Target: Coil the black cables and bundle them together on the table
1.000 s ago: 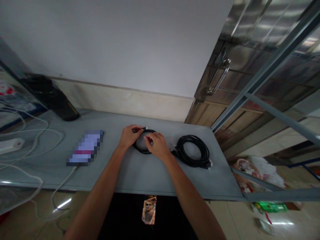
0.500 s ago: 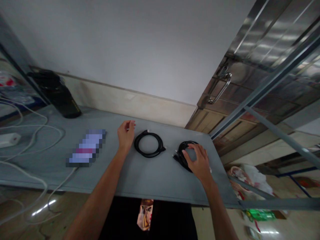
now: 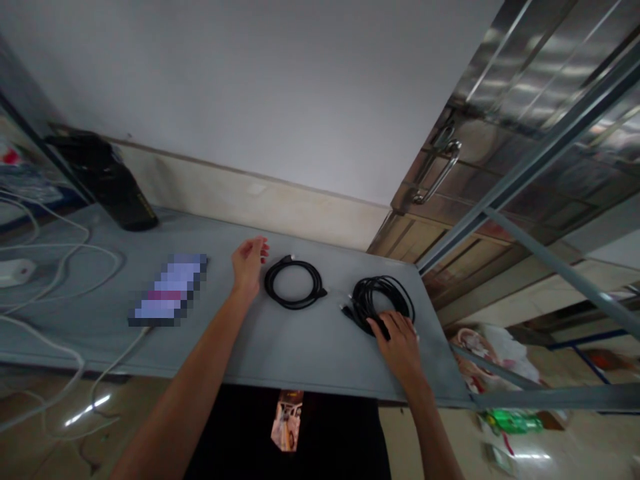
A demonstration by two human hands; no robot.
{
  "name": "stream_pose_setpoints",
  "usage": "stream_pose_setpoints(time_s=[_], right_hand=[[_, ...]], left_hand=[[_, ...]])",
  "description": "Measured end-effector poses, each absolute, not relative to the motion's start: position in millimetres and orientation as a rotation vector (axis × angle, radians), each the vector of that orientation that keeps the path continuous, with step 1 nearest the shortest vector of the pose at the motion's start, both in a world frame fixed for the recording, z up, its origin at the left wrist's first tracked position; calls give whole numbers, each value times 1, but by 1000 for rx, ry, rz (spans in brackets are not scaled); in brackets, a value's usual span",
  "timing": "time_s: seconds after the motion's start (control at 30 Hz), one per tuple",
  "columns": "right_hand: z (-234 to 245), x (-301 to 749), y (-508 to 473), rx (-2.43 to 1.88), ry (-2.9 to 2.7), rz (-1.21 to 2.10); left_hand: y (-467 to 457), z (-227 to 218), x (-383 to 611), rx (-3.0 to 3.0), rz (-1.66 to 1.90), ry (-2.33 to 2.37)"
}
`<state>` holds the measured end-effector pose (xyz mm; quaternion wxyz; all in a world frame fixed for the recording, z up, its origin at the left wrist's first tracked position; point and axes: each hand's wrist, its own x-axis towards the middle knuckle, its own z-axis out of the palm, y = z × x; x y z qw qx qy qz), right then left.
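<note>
Lying flat, cable bundle (image 3: 383, 300), plugs (image 3: 345, 310) leftward

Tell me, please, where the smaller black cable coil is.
Head view: the smaller cable coil lies on the table, between the left hand and the larger cable bundle to its right.

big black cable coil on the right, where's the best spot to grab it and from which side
Pinch the bundled loops at the near rim of the big cable coil, coming from above on the near side, where the right hand rests. It lies flat on the table, so fingers likely must hook under all strands together.
</note>
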<state>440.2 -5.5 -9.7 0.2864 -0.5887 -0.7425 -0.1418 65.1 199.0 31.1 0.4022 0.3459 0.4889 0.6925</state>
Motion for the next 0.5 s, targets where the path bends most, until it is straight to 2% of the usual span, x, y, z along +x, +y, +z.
stream_pose_setpoints(time_s=[0.27,0.5], right_hand=[[-18,447,-7,-1628,-1804,-441],[-17,443,-6,-1679,-1782,-315]], left_hand=[[197,30,68,933,1726,1219],[196,32,70,932,1710,1231]])
